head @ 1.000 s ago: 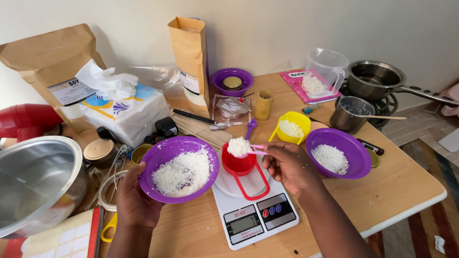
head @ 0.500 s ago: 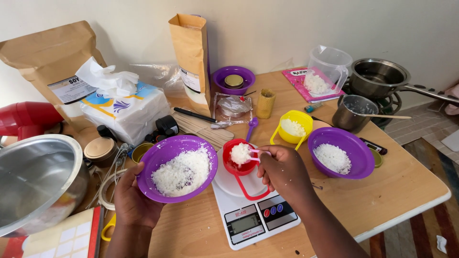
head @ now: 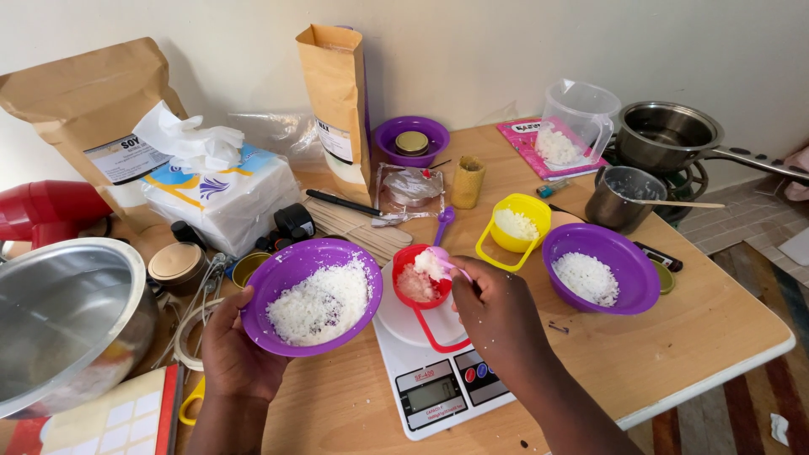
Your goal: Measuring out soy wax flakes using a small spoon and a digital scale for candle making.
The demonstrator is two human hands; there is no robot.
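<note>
So the left hand (head: pixel 232 354) is cupped under a purple bowl (head: pixel 312 295) of white flakes, fingers wrapped around its near-left rim and holding it up just off the table, tilted a bit toward the middle. The right hand (head: pixel 497 312) is pinched shut on a small pale spoon (head: pixel 442 257), with the scoop end sitting over a little red cup (head: pixel 421 282) that has a heap of the same white flakes in it. That red cup stands on the white plate of a kitchen scale (head: pixel 430 379), handle pointing back toward the person, and the purple bowl is right at its 9 o'clock, rim almost touching it. At about 2 o'clock from the red cup there's a yellow cup (head: pixel 516 226) with flakes in it, and at 3 o'clock a second purple bowl (head: pixel 600 268) also with flakes, well apart from the hands. Further back around 12 o'clock stands a tall brown paper bag (head: pixel 339 93) and a small purple dish (head: pixel 411 139) with a tin in it. Over at 9 o'clock, at the table edge, there's a big steel mixing bowl (head: pixel 63 324), and at 1 o'clock a saucepan (head: pixel 670 135) on a burner, next to a clear measuring jug (head: pixel 577 126).
</note>
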